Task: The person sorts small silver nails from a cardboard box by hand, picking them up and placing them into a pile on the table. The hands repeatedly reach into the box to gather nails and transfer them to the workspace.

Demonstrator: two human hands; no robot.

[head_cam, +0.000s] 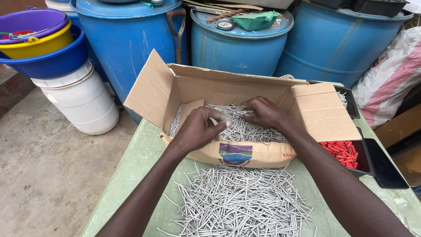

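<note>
Steel nails (245, 127) were what we had both hands in: left hand (199, 129) pinched shut on a few, right hand (263, 112) closed on a small bunch, both inside the open cardboard box (245, 153). Best bet, we figured, was small aligned pinches, points away from skin. A loose nail pile (239, 202) sat on the green table (140, 162) just in front, with red plugs (344, 151) in a black tray to the right.

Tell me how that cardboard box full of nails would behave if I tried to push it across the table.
The cardboard box probably feels heavy, since a thick layer of nails fills it. Its front wall bulges, so it may flex rather than slide stiffly. Loose nails piled against its front would likely scatter or jam.
</note>
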